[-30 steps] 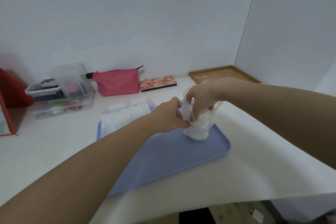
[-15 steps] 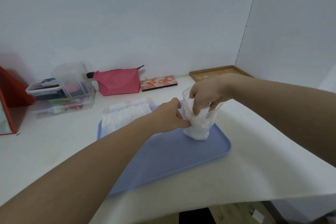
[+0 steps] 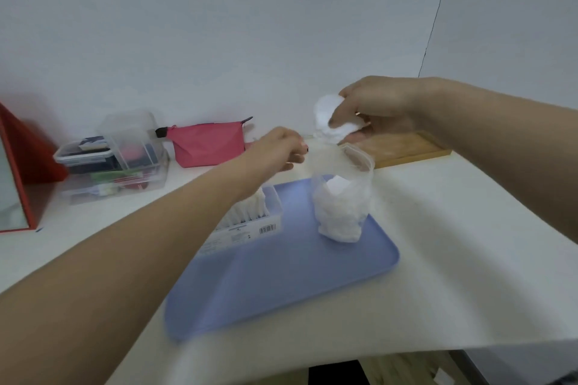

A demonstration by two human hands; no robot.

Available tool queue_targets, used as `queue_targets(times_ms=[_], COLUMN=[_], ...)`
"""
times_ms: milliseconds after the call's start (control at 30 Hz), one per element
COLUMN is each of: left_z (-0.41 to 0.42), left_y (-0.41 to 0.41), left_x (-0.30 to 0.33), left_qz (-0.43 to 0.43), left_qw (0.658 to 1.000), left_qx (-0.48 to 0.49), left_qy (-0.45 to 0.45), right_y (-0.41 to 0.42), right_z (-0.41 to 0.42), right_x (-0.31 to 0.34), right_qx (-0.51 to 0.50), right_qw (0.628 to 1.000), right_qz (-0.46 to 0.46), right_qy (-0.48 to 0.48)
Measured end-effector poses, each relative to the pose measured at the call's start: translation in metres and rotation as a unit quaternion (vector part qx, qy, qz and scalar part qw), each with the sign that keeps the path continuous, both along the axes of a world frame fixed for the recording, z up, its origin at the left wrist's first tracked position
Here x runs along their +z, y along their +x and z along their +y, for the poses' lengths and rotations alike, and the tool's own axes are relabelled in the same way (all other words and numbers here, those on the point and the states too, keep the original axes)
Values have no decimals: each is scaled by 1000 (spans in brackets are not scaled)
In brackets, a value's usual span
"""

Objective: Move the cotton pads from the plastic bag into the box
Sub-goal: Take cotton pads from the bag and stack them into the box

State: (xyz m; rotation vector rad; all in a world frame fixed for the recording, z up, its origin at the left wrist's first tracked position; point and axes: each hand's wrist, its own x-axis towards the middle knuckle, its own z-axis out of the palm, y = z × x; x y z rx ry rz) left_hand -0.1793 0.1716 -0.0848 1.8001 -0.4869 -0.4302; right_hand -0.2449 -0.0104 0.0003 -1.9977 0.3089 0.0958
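Observation:
A clear plastic bag (image 3: pixel 342 197) of white cotton pads stands upright on a blue tray (image 3: pixel 281 278). My left hand (image 3: pixel 278 148) pinches the bag's upper left rim and holds it up. Above the bag's mouth, my right hand (image 3: pixel 375 106) grips a small bunch of white cotton pads (image 3: pixel 327 117) lifted clear of the bag. A clear plastic box (image 3: pixel 250 222) partly filled with upright cotton pads sits on the tray to the left of the bag, partly hidden by my left forearm.
At the back of the white table stand a pink pouch (image 3: pixel 206 142), clear storage containers (image 3: pixel 119 159) and a red-framed mirror (image 3: pixel 15 172) at far left. A wooden tray (image 3: pixel 403 148) lies at the back right, behind my right hand. The table's front edge runs near the bottom.
My right hand has come up out of the bag with a bunch of cotton pads. My left hand has lifted the bag's rim, stretching the bag taller.

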Motion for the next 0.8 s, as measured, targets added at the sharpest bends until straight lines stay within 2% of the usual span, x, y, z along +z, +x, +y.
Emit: queue_targets(times_ms=[100,200,633,800], left_z=[7,18,52,58], left_y=[-4,-7,0,0], left_x=[19,18,4,1], left_qz=[83,58,-23,-11], left_qw=[993,995,999,999], left_qx=[-8,-36,-18,12], left_qy=[-87,-70,-34,-31], right_y=[2,3,5,8], right_z=[13,27,59,65], right_x=[-5,-16,-44,-52], right_qx=[14,28,23,19], right_qw=[997,996,986,985], right_qz=[9,29,41,33], right_qy=[77,83,162,170])
